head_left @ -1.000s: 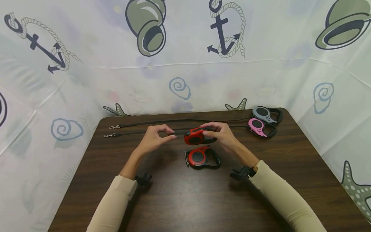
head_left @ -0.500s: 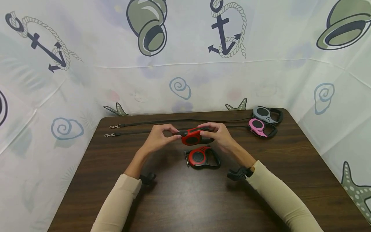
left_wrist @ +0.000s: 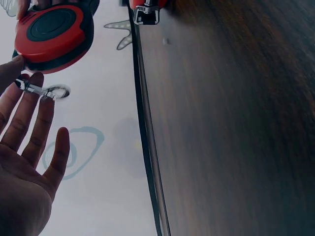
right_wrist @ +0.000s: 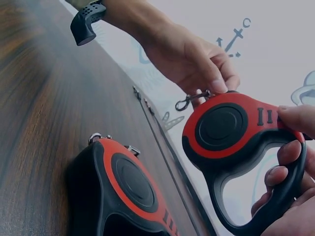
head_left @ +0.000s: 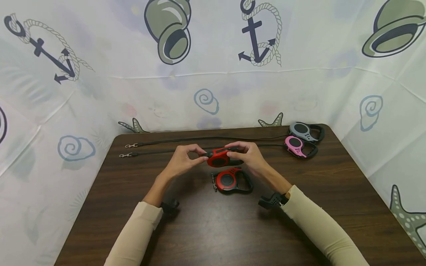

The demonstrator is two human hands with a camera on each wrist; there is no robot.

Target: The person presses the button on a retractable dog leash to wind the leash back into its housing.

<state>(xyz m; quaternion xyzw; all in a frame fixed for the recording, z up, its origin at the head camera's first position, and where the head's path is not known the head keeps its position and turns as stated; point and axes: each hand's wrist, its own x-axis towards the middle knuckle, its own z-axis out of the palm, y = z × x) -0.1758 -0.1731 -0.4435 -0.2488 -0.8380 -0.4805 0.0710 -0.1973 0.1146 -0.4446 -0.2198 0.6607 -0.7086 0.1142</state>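
A red-and-black retractable leash (head_left: 217, 158) is held above the table between both hands. My right hand (head_left: 252, 158) grips its handle end; in the right wrist view the thumb lies on the red casing and the fingers curl round the black handle (right_wrist: 290, 189). At the other end, my left hand (head_left: 183, 159) pinches the short black strap end where it leaves the casing. The metal snap hook (right_wrist: 183, 104) sticks out beside the left fingers. Directly below, a second red-and-black leash (head_left: 227, 180) lies flat on the table, its own metal hook at its left side.
A grey leash (head_left: 301, 129) and a pink leash (head_left: 294, 145) lie at the back right of the dark wooden table (head_left: 213, 229). Their black straps (head_left: 156, 152) stretch left across the back, ending in metal hooks (head_left: 125, 155). A patterned cloth (head_left: 213, 44) hangs behind.
My left hand has moved right, closer to the casing, and the strap between them has become shorter. The held leash and right hand have shifted slightly left.
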